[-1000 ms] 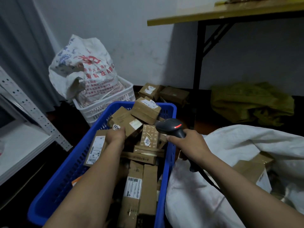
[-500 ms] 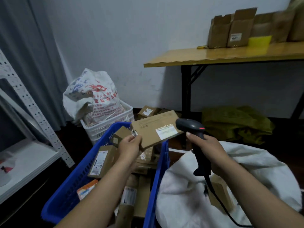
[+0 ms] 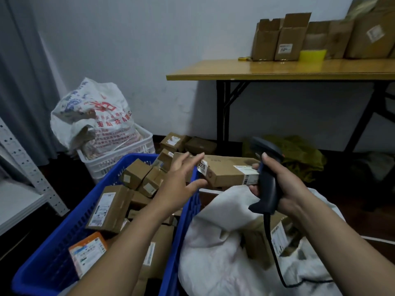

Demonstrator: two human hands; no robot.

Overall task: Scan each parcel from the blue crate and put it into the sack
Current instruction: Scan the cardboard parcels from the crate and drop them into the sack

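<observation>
Dim, flat, bluish indoor light; wall (image 3: 128, 50) brightest. Deep shadow under table (image 3: 277, 69) and on the wall behind it. Left hand (image 3: 181, 180) slightly motion-blurred; wide-angle bending at edges, boxes (image 3: 367, 35) top right soft.

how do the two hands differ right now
The left hand is open with fingers spread and grips nothing; the right hand is curled round the black scanner. The left hand is above the far corner of the blue crate, the right hand above the white sack. Both are raised at either end of the long brown parcel.
</observation>
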